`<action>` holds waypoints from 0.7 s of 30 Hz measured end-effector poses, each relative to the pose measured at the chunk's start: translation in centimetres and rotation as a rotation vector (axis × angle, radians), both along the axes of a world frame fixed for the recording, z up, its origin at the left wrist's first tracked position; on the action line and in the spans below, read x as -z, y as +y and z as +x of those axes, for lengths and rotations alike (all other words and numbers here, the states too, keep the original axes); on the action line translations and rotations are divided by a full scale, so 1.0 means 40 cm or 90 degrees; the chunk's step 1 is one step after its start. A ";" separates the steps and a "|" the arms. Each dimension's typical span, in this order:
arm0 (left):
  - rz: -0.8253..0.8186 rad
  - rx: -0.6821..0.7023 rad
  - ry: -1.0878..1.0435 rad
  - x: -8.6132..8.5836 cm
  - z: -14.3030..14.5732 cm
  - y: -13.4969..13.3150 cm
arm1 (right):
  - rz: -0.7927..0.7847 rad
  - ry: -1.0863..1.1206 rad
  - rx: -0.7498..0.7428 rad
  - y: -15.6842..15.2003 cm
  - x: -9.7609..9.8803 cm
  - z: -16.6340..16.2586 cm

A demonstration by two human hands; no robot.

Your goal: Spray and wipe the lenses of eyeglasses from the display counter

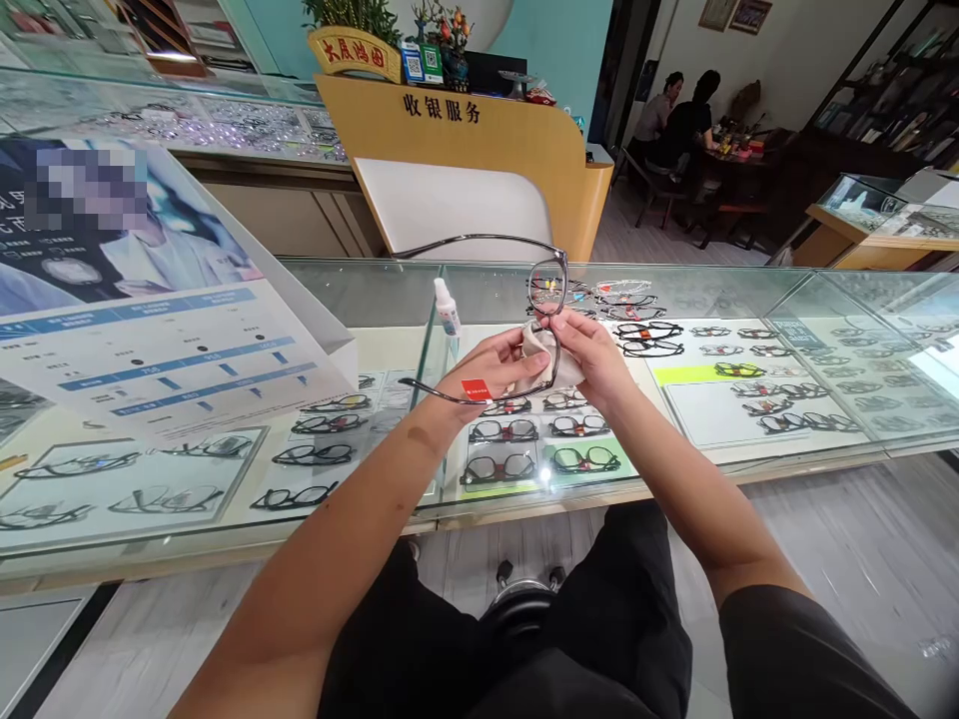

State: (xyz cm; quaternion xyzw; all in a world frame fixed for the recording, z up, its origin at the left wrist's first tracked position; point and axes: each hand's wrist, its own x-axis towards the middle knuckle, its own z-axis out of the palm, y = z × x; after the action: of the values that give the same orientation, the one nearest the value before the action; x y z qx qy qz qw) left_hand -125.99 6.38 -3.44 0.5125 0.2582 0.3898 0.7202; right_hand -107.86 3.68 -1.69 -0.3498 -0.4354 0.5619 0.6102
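Above the glass counter I hold a pair of dark-rimmed eyeglasses (547,286) turned on its side, both temples stretched toward the left. A red tag hangs on the lower temple. My left hand (488,365) is closed on a pale cloth (542,343) pressed around the lower lens. Pinched at the frame near the bridge, my right hand (597,358) also touches the cloth's edge. The upper lens shows uncovered; the lower one is mostly hidden by cloth and fingers. A small white bottle (448,309) stands on the counter just beyond my left hand.
A large printed display board (202,350) stands at the left on the glass counter (420,511). Several eyeglasses (503,467) lie in rows under the glass, with more frames (648,339) grouped to the right. Behind are a white chair back (454,205) and a cashier desk (486,135). Two people sit far back.
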 end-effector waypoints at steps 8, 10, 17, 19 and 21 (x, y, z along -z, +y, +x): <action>-0.014 -0.045 -0.061 0.000 0.023 -0.012 | -0.034 0.037 -0.001 0.007 0.015 -0.016; -0.004 -0.089 -0.064 0.001 0.032 -0.015 | -0.041 0.051 -0.011 0.011 0.023 -0.023; 0.069 -0.139 -0.006 0.014 0.023 0.005 | -0.043 0.032 -0.011 0.016 0.032 -0.027; 0.057 -0.090 0.000 0.021 0.014 0.011 | -0.043 0.037 -0.001 0.016 0.028 -0.020; 0.058 -0.055 0.003 0.023 0.008 0.013 | -0.042 0.047 0.003 0.017 0.025 -0.015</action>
State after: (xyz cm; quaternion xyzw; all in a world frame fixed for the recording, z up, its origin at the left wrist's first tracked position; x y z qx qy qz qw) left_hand -125.68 6.89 -4.37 0.5340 0.2636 0.4307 0.6781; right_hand -108.44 4.35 -2.69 -0.3494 -0.3931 0.5870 0.6155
